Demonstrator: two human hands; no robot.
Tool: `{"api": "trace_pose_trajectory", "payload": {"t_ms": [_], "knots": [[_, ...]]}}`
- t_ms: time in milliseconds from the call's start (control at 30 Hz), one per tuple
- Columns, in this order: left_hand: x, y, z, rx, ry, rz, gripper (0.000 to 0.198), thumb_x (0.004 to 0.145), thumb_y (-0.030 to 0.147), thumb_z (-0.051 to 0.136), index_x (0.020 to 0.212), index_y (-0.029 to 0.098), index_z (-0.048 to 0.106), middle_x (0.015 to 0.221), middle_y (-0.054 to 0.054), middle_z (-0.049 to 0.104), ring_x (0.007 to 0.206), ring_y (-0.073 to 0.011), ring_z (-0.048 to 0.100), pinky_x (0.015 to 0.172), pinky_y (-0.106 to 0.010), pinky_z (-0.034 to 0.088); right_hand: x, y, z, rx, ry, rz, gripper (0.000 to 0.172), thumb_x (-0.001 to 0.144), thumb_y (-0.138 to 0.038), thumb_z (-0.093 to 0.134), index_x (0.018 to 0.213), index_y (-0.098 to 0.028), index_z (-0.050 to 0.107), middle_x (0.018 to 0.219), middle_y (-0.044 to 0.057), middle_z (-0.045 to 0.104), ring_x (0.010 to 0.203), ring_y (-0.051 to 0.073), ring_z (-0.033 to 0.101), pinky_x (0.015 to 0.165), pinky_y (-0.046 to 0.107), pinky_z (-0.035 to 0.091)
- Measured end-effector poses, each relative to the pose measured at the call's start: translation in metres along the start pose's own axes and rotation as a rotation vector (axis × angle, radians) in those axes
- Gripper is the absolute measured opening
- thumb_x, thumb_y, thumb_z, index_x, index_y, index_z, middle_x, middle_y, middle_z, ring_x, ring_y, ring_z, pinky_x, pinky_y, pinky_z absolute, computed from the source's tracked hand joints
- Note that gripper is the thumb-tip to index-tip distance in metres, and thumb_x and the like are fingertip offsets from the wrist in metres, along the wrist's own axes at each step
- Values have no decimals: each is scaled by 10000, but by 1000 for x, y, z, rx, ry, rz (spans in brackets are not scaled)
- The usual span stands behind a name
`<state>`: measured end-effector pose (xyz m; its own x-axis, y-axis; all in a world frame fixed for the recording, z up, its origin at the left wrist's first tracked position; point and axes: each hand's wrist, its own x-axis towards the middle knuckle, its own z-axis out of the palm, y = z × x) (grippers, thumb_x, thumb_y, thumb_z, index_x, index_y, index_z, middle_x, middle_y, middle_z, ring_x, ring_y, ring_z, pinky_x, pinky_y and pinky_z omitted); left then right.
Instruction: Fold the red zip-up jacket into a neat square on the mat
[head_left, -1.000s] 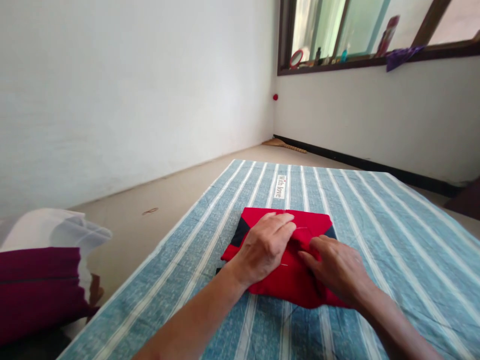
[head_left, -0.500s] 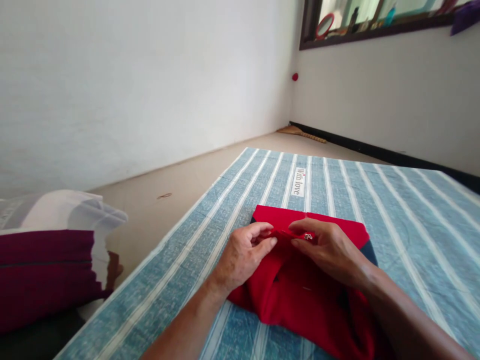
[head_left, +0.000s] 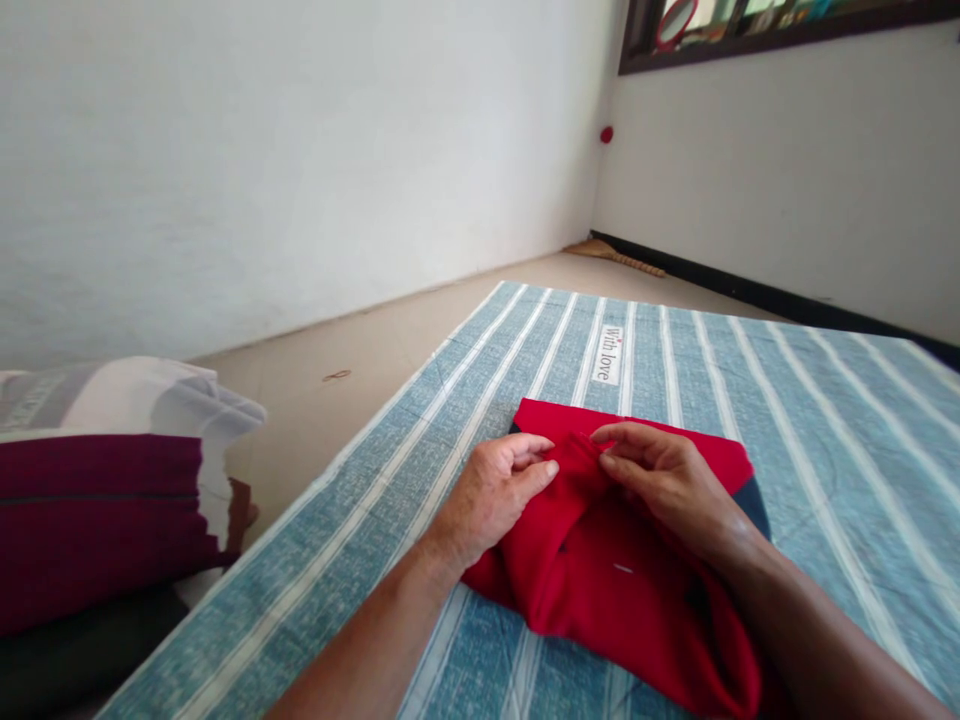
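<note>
A folded red garment [head_left: 600,580] with dark blue trim lies on a blue-and-white striped sheet [head_left: 825,420]. My left hand [head_left: 491,495] pinches a raised fold of the red cloth between thumb and fingers at the garment's left side. My right hand [head_left: 667,480] pinches the same fold just to the right, fingers pressed together on the fabric. The near part of the garment bulges up under my right forearm.
A stack of folded cloth [head_left: 97,480], maroon under white and grey, sits at the left on the tan floor [head_left: 360,360]. A small broom [head_left: 611,255] lies by the far wall. A window ledge [head_left: 750,30] with small items runs along the upper right.
The camera has tilted down and left. My hands went from pressing flat on the garment to pinching a fold near its far edge and lifting it; the near part now bulges.
</note>
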<state>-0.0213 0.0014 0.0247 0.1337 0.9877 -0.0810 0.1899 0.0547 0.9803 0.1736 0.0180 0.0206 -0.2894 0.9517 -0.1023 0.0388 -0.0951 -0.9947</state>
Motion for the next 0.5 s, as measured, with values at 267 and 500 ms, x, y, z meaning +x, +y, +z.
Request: {"api": "trace_pose_trajectory", "payload": {"t_ms": [267,500], "knots": [[0,0,0,-212,-99,-145,293,787,192,616,1077,153,623,873,-41,718,738,-151,670,669,-255,503,3,4,-1,181,42,113,353,684,-391,733,930,-198,568,650,-30,580,487,79,445,435,207,250],[-1,0,4,-258,-101,-183,240,784,166,593,1024,148,606,834,-36,704,725,-140,657,672,-249,489,4,2,-3,209,53,129,339,658,-355,748,891,-189,565,614,-44,560,451,63,415,398,191,260]]}}
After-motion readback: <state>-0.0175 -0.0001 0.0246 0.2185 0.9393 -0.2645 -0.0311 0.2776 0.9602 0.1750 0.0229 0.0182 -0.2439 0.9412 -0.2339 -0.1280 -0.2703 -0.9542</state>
